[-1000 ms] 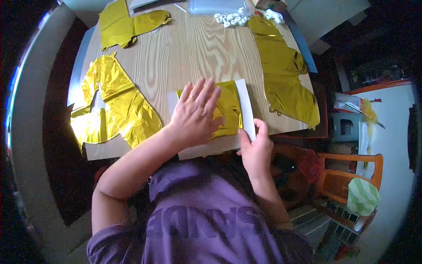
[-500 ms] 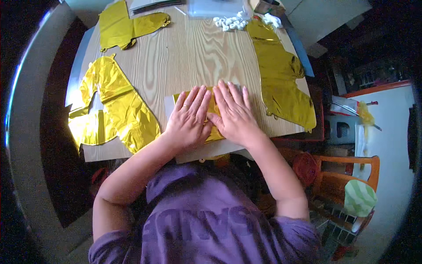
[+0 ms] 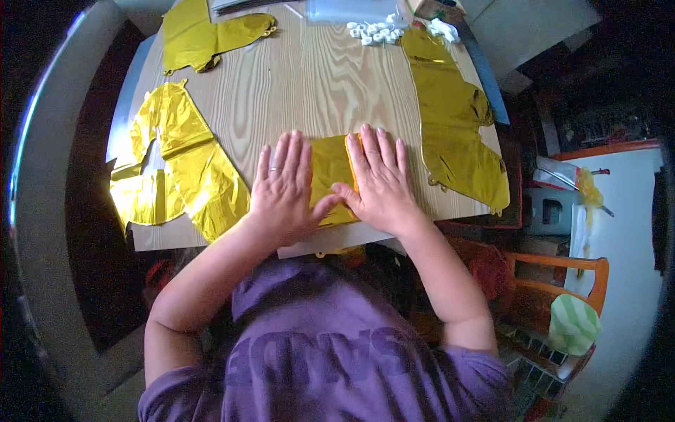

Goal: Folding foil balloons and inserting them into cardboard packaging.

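My left hand (image 3: 285, 195) and right hand (image 3: 382, 188) lie flat, gripping nothing, at the gold foil (image 3: 329, 169) on the table (image 3: 309, 91); it looks light, slippery, easily creased, best pinched by an edge.

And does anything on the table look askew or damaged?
Slightly: the gold foil piece left of the left hand is creased, and its outer side seems to overhang the table. Whether it is damaged, I cannot tell.

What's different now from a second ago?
The right hand let go of the white card and now lies flat over the right edge of the folded gold foil. The left hand moved left, also flat. The gold foil shapes and white pieces stayed put.
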`<state>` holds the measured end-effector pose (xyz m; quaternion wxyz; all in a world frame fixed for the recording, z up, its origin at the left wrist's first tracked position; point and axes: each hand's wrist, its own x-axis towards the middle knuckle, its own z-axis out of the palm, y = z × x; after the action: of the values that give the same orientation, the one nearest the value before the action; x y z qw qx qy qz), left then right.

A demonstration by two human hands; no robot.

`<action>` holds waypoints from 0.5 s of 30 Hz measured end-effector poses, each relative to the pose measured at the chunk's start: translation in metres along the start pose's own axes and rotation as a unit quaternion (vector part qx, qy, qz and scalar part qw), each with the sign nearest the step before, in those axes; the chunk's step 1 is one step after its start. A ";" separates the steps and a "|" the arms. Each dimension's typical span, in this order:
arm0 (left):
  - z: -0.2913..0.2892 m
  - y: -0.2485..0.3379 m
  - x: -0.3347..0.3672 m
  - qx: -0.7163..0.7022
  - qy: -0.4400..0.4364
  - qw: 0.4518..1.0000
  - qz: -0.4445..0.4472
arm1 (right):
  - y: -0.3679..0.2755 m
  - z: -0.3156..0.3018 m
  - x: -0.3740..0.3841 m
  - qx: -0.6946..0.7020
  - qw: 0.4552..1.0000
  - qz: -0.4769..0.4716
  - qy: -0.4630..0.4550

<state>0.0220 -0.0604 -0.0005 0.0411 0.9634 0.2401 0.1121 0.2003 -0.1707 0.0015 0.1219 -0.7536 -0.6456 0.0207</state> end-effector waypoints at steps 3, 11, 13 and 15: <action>-0.002 0.013 0.003 -0.023 0.002 1.000 0.022 | 0.005 -0.009 0.002 0.036 0.999 0.000 0.020; -0.010 0.003 0.009 -0.057 -0.032 0.998 0.001 | 0.004 -0.068 -0.088 0.229 0.930 0.285 0.043; -0.012 0.006 0.013 -0.057 -0.031 0.998 0.008 | 0.005 -0.056 -0.111 0.294 0.894 0.337 -0.024; -0.013 0.006 0.014 -0.056 -0.027 0.998 0.007 | 0.001 -0.042 -0.113 0.511 0.751 0.412 -0.066</action>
<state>0.0335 -0.0588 0.0156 0.1005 0.9640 0.2250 0.0999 0.1904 -0.2879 0.0282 0.4257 -0.7685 -0.1717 0.4457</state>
